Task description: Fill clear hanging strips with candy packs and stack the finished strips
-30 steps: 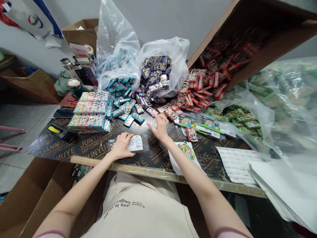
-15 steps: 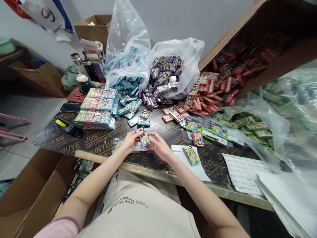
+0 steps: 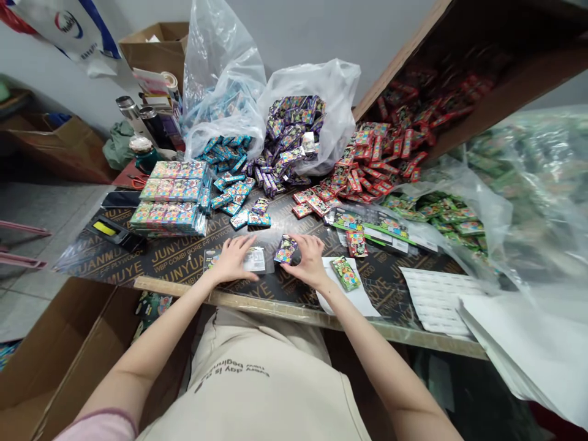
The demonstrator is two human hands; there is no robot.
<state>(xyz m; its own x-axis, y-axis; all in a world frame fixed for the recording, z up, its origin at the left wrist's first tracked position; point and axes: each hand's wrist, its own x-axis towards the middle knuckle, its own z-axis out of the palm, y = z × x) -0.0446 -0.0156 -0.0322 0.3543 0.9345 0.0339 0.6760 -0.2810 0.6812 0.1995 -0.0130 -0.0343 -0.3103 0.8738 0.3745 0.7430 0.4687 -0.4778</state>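
My right hand [image 3: 309,260] grips a small purple printed box [image 3: 285,249] by its right side, between thumb and fingers, low over the table. My left hand [image 3: 234,261] is spread, palm down, over a flat printed plastic pouch [image 3: 255,260] with a pale label; part of the pouch is hidden under the fingers. Just beyond the hands lie two blue boxes [image 3: 260,219] and a single purple box [image 3: 261,205]. To the right, a green box [image 3: 345,274] rests on white paper [image 3: 367,304], and a red box [image 3: 357,244] lies above it.
Plastic bags spill blue boxes [image 3: 225,150], purple boxes [image 3: 294,131] and green boxes [image 3: 441,214]. Red boxes [image 3: 367,159] pour from a tilted carton [image 3: 404,67]. Stacked packs [image 3: 169,196] stand left, beside a black tool [image 3: 117,234]. Flat pouches [image 3: 372,223] lie right.
The hands have moved apart. My left hand has let go of the purple box and now spreads over the pouch. My right hand has carried the box slightly right. The view has shifted a little.
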